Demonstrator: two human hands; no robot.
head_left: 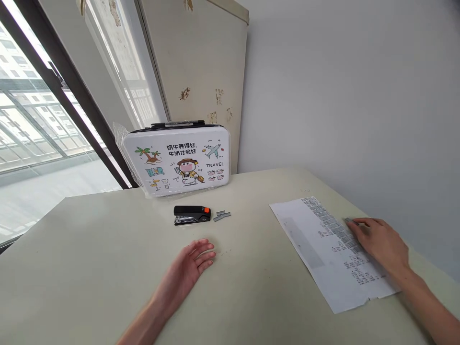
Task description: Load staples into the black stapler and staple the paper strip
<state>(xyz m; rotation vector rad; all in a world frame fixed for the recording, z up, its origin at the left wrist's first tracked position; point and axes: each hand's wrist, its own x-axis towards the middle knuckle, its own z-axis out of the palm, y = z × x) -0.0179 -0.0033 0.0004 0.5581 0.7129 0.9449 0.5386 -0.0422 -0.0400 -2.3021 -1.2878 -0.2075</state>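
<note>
From my distant post I saw the right hand (pixel 384 242) with thumb and index finger pinched around a small grey piece (pixel 351 221), just past the right edge of 1 printed sheet (pixel 328 254) and near the side of the table (pixel 251 297). The left hand (pixel 189 268) held nothing, its fingers apart and loosely curled; I could not tell whether it touched the surface. Open tabletop ran between that hand and the sheet, and away to the left edge.

The grey wall (pixel 323 96) closed off the right. At the back, 1 white case (pixel 179 165) in clear plastic blocked the way before a rust-marked cabinet (pixel 212 57), with a window (pixel 36 120) at left. Beyond the left fingertips I counted 1 black stapler (pixel 192 215) and, beside its orange-buttoned end, what looked like 3 grey strips (pixel 222 216) lying close together.
</note>
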